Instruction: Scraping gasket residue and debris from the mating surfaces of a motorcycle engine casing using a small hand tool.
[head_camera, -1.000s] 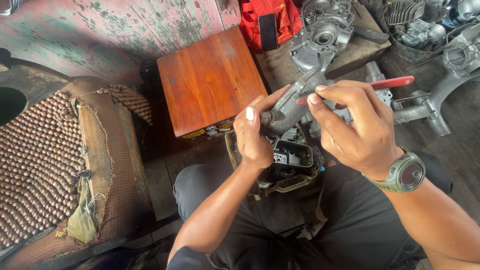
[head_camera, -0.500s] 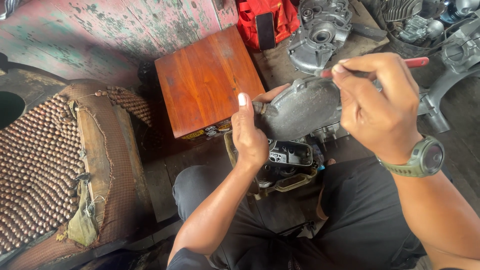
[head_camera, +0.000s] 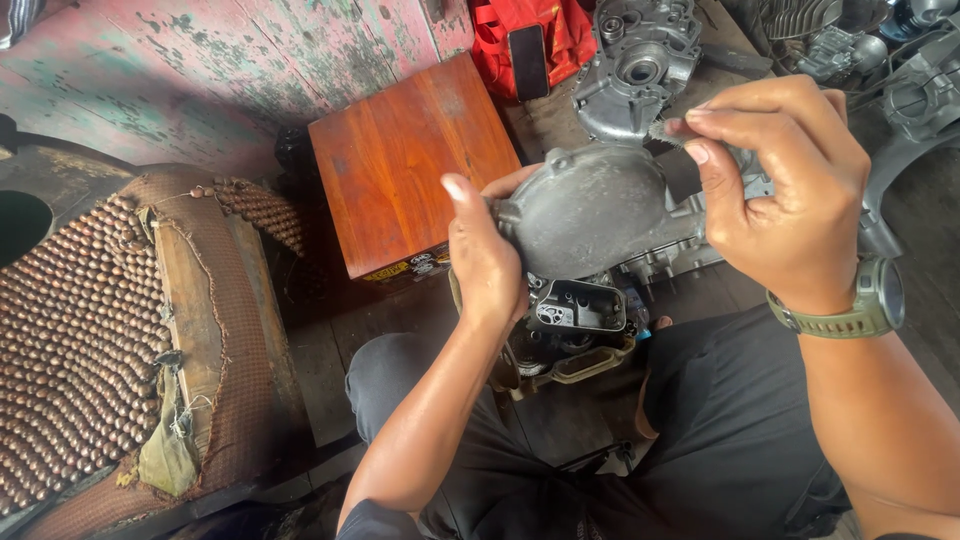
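A grey cast-metal engine cover (head_camera: 590, 215) is held up between both hands, its smooth domed face turned toward me. My left hand (head_camera: 485, 260) grips its left edge, thumb raised. My right hand (head_camera: 790, 190), with an olive watch (head_camera: 875, 300) on the wrist, closes over the cover's upper right side, its fingertips pinched at the top rim. A small blurred grey tip shows by those fingertips; I cannot tell what it is. Just below the cover, an engine block (head_camera: 580, 310) with an open cavity rests between my knees.
A reddish wooden box (head_camera: 410, 170) stands to the left of the hands. A red bag (head_camera: 530, 40) and a grey crankcase half (head_camera: 635, 70) lie beyond. More engine parts (head_camera: 920, 90) crowd the right. A beaded seat cover (head_camera: 70, 340) fills the left side.
The cover has been lifted and turned so its broad face points at me. My right hand rose with it, and the red-handled tool seen earlier is out of sight.
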